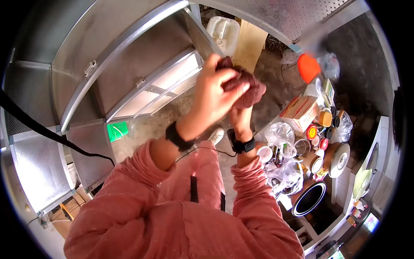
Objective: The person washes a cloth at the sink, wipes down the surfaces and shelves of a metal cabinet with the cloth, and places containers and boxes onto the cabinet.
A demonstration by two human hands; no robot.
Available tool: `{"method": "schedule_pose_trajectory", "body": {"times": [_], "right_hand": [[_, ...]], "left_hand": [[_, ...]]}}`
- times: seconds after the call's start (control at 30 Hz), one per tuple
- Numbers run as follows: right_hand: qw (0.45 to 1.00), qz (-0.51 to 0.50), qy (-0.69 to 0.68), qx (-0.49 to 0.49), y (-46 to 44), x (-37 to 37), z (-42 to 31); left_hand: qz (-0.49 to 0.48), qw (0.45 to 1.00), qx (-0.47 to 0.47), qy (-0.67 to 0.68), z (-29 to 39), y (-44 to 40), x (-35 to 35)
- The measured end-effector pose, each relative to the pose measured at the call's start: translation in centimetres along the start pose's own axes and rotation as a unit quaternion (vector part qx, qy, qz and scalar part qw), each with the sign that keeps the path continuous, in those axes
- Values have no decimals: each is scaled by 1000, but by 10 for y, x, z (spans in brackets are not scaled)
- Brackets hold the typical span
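Note:
A crumpled dark maroon cloth [249, 91] is held up in front of me, near the upper middle of the view. My left hand [211, 93] grips it from the left, its thumb and fingers bent around the folds. Below and to the right, my right hand [241, 117] is at the underside of the cloth, which covers most of its fingers. Both wrists wear black bands.
Metal cabinets [142, 47] with open doors stand at the left. Jars, plastic bags and a cardboard box [299, 113] crowd the right side. A white plastic canister [223, 34], an orange-red object [308, 68] and a green container [117, 131] are farther off.

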State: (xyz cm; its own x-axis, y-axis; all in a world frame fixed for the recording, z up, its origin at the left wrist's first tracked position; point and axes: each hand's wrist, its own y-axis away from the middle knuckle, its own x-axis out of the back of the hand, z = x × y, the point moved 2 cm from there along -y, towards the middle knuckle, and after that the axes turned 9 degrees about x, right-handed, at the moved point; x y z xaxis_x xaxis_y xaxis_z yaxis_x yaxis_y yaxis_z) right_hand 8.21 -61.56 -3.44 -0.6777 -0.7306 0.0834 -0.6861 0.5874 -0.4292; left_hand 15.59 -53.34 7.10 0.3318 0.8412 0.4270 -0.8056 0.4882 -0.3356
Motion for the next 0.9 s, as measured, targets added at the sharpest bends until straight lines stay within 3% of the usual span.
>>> {"method": "schedule_pose_trajectory", "body": {"times": [0.1, 0.17, 0.23, 0.3, 0.37, 0.5, 0.57, 0.73, 0.9], "right_hand": [[993, -62, 95, -8, 9, 5, 17], [995, -40, 89, -15, 8, -2, 6], [995, -44, 66, 58, 11, -8, -6], [988, -47, 115, 90, 9, -11, -7], [998, -30, 54, 16, 7, -6, -6], [996, -35, 64, 59, 3, -7, -10], [993, -40, 81, 73, 4, -7, -4], [999, -13, 38, 26, 5, -11, 3], [999, -20, 25, 18, 6, -12, -9]], "left_hand": [[29, 999, 16, 14, -14, -25, 0], [102, 994, -23, -35, -33, -48, 11], [154, 982, 14, -109, -67, -88, 34], [188, 948, -107, -234, -64, -118, 45], [191, 944, -163, -214, -61, -123, 40], [237, 943, -128, -194, -64, -103, 30], [166, 974, -45, -148, -43, -70, 15], [121, 992, -41, -1, -14, -1, -16], [67, 998, -10, -17, -1, 23, -10]]}}
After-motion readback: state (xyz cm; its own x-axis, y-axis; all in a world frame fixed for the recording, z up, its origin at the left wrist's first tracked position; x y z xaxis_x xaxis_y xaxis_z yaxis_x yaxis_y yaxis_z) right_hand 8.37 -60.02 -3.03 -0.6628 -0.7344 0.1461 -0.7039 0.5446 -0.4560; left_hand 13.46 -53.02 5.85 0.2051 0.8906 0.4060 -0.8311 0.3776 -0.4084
